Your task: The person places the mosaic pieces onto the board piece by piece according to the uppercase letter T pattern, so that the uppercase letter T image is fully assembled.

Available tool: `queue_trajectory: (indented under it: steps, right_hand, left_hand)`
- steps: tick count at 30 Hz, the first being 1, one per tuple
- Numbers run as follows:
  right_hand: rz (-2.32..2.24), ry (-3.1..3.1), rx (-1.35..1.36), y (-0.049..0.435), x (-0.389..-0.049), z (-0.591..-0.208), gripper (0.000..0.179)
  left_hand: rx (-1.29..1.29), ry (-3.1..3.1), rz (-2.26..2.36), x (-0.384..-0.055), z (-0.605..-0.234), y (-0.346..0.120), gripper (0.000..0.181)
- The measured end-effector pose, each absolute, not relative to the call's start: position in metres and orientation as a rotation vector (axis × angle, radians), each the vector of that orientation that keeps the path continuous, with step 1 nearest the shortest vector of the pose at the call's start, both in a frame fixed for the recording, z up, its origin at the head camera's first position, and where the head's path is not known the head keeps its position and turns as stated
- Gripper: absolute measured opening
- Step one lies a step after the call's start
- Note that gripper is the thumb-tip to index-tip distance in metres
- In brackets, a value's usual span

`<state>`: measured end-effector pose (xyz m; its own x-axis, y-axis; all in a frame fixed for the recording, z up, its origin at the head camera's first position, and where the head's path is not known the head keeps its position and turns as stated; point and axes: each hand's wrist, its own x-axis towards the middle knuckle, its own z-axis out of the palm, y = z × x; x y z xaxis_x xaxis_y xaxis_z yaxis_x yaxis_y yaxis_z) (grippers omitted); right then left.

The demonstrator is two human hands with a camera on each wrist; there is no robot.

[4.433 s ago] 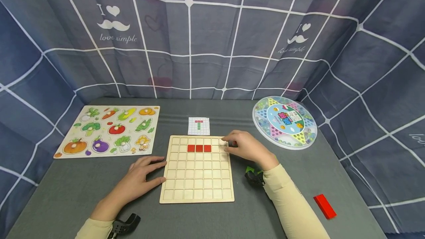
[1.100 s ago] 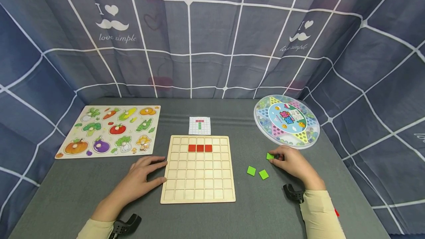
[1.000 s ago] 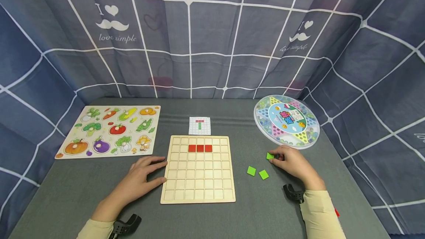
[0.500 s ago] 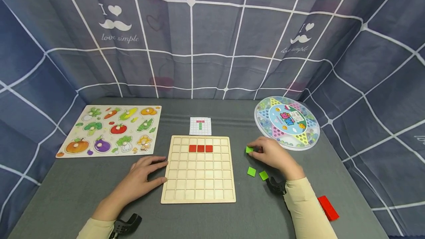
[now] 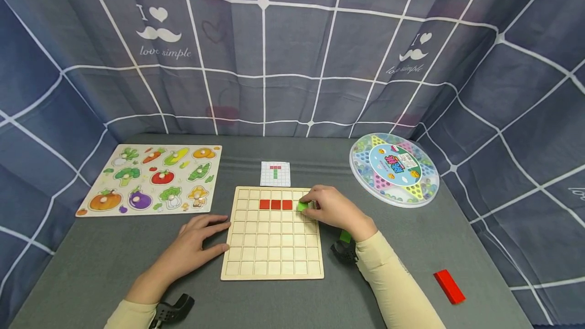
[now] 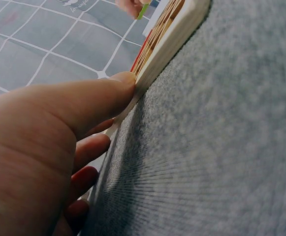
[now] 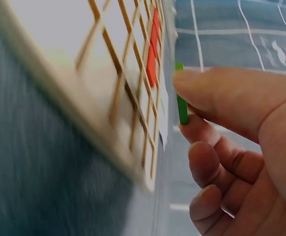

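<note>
A wooden grid board [image 5: 272,254] lies mid-table, with three red square tiles [image 5: 275,204] side by side in its second row from the back. My right hand [image 5: 337,209] pinches a green square tile [image 5: 302,206] between thumb and fingertips over the board's right part. In the right wrist view the green tile [image 7: 181,101] is seen edge-on, apart from the grid. My left hand [image 5: 197,242] rests at the board's left edge with fingers spread; its thumb [image 6: 103,98] touches the rim. Beyond the board lies a small pattern card [image 5: 275,173] with a T of red and green squares.
Under the right wrist, a green tile [image 5: 345,236] on the table shows partly. A red block-like stack [image 5: 450,287] lies at the right. A vegetable puzzle board [image 5: 151,187] is at the back left, a round checkers-game case [image 5: 394,169] at the back right. Grid-patterned curtains surround the table.
My right hand has picked up a green tile from the right of the table and carried it left over the board. The left hand has stayed at the board's edge.
</note>
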<state>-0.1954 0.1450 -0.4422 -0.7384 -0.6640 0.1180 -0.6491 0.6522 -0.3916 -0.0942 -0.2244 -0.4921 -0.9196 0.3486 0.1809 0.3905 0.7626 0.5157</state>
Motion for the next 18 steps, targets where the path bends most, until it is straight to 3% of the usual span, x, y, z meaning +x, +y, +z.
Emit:
queue_trajectory:
  steps: [18]
  right_hand:
    - [-0.548, 2.754, -1.319, 0.087, -0.191, -0.450, 0.016]
  left_hand:
    - [-0.601, -2.885, -0.873, -0.094, -0.491, -0.224, 0.052]
